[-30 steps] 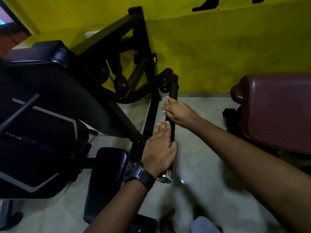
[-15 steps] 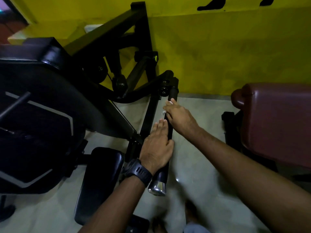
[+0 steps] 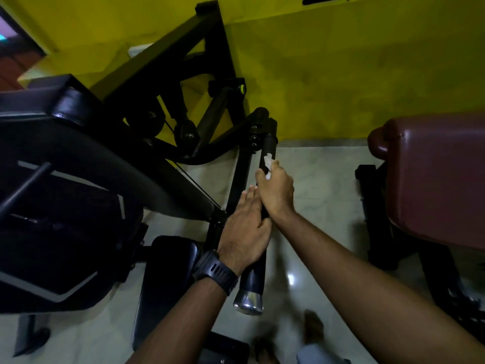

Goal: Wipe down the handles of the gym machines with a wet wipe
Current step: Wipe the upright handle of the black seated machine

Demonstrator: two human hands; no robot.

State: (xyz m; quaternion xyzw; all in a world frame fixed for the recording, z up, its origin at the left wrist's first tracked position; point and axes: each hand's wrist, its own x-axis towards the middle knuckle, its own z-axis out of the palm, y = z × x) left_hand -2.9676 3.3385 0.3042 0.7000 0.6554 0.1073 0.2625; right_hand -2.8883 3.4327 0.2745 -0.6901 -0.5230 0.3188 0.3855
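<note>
A long black handle bar (image 3: 268, 145) with a chrome end cap (image 3: 248, 302) juts toward me from the black gym machine (image 3: 162, 106). My right hand (image 3: 275, 191) wraps around the upper part of the bar and grips a white wet wipe (image 3: 268, 161) against it; the wipe pokes out above my fingers. My left hand (image 3: 244, 229), with a black watch on the wrist, holds the bar just below, thumb on the right side and fingers lying straight along the left side. Both hands touch each other.
A black padded seat (image 3: 168, 271) sits below the bar at left, and a large black pad (image 3: 60, 195) fills the left side. A maroon padded bench (image 3: 435, 177) stands at right. Behind is a yellow wall (image 3: 341, 74), below a pale tiled floor (image 3: 320, 185).
My right hand has slid down the bar toward my left hand, leaving the wipe showing above it. The view has shifted closer and the chrome end appears lower.
</note>
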